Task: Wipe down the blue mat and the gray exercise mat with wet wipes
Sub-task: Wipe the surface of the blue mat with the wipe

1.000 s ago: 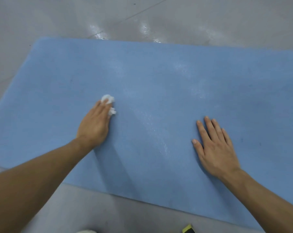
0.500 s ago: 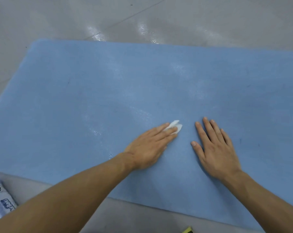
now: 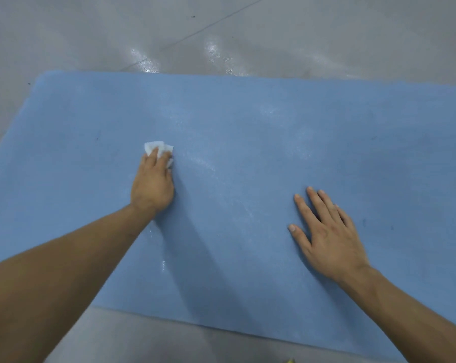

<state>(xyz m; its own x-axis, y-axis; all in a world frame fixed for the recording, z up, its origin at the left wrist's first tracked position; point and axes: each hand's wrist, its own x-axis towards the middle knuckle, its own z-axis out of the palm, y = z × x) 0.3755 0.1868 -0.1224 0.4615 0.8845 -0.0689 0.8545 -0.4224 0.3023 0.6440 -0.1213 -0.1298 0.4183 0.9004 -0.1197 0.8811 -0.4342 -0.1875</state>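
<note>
While the mat (image 3: 248,113) lies flat on the grey floor (image 3: 248,27), its far edge runs straight across the upper part of the view and its far left corner shows. Its left side slants off to the frame's left edge, its near edge cuts across below both forearms, and on the right it runs out of view. Bare blue surface lies open on every side of both hands, widest toward the far edge and to the right. Shiny streaks (image 3: 208,163) sweep across the mat between the two hands. Nothing else rests on the mat besides the hands and the wipe. Only a yellow scrap (image 3: 290,360) peeks in at the bottom edge on the floor, too small to identify. The wipe (image 3: 157,148), white and bunched, sits left of the mat's centre, under the fingertips of the left grip (image 3: 153,184) and poking out beyond them. The fingers lie fairly straight over it, pressing it down rather than clenching — the thumb is hidden. The right grip (image 3: 329,231) rests well apart to the right, nearer the near edge — released, palm down, fingers spread flat on the mat and holding nothing.
</note>
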